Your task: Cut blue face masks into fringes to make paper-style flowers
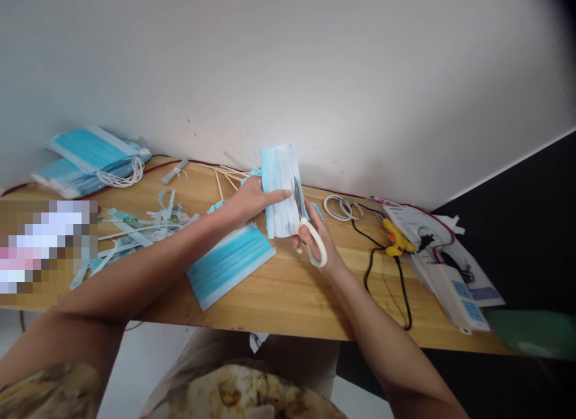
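Note:
A light blue pleated face mask [279,167] is held up over the table, its whitish side towards me. My left hand [254,200] is closed on its left edge, thumb lying across the front. In my right hand [321,239] is a pair of scissors [315,242] with white handles, fingers through the loops. The blades point up along the mask's right edge; whether they are parted I cannot tell. Beneath my hands another blue face mask [231,264] lies flat on the wooden table [297,305].
Stacked face masks [92,152] with white ear loops lie at the back left. Cut strips [135,236] are scattered left, thin wooden sticks [225,176] behind my left hand. Rightward are tape rolls [337,209], a yellow glue gun [396,238] with black cord, papers and a power strip [456,296].

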{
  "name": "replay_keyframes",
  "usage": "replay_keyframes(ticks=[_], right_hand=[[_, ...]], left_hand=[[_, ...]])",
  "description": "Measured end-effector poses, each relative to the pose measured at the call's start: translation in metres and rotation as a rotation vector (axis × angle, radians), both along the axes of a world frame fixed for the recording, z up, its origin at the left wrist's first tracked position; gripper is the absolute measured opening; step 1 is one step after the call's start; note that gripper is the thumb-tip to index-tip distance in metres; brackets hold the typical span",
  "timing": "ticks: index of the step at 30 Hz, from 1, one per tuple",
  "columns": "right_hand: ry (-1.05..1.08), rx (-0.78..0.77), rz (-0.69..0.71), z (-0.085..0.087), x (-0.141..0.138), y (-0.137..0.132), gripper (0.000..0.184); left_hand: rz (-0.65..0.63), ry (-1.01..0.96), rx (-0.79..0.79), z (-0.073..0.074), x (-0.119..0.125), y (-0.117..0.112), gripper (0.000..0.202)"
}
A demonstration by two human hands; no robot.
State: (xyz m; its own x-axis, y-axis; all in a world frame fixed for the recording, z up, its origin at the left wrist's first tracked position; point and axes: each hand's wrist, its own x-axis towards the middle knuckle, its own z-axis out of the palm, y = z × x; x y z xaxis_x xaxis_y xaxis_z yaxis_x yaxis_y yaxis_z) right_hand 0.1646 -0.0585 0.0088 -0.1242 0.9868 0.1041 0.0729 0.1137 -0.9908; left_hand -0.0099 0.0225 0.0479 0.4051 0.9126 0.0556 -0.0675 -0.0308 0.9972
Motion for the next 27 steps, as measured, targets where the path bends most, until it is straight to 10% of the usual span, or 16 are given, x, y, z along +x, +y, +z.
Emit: replay_keyframes(ticks=[27], right_hand=[[0.110,-0.029,-0.015,-0.0050,-0.0030,-0.0023,0.097]], left_hand=[[-0.016,-0.015,-0.028,0.0038,-0.0008,-0.0029,0.024]])
